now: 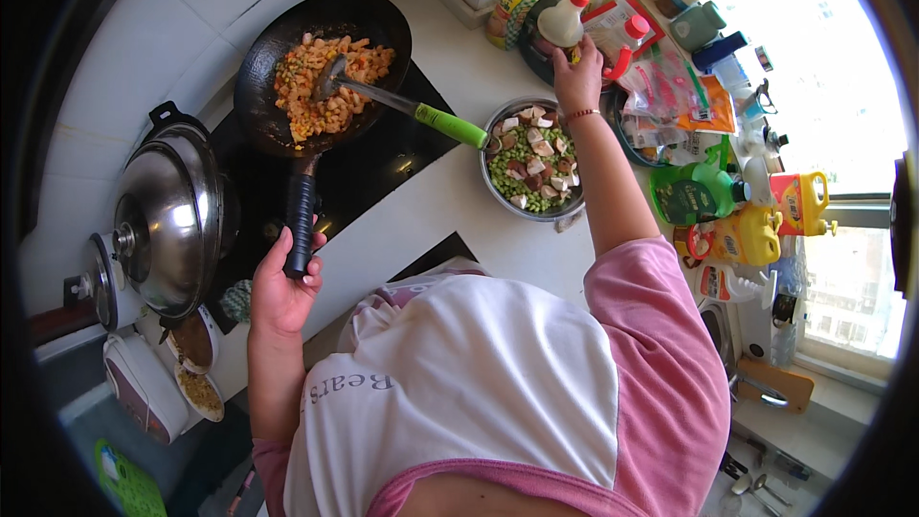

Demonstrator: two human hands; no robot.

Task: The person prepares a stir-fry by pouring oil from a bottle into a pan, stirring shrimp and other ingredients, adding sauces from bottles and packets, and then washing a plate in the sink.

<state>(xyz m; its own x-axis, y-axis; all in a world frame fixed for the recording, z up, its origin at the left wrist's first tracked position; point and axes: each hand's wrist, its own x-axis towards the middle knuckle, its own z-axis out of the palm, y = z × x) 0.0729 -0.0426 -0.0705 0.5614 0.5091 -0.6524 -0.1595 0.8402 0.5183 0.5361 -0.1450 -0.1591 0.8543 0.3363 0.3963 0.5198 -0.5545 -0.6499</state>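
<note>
My left hand (288, 274) is wrapped around the black handle (299, 222) of a dark wok (251, 86), which is tilted over the cooktop. Cooked diced food (352, 108) in orange and yellow tones lies inside it. A metal spatula with a green grip (451, 126) leans in the wok, its grip end reaching the rim of a metal bowl (495, 187). Green peas or beans and pale and brown chunks (538, 158) fill that bowl. At the back, my right hand (580, 79) grips the lower part of a red-capped bottle (561, 23); the bottle's base is hidden.
A lidded metal pot (169, 219) stands left on the black glass cooktop (423, 111). Jars, bottles and plastic bags (664, 90) crowd the right counter, with a green detergent bottle (693, 194) beside yellow jugs (747, 233). Plates of food (199, 391) sit at lower left.
</note>
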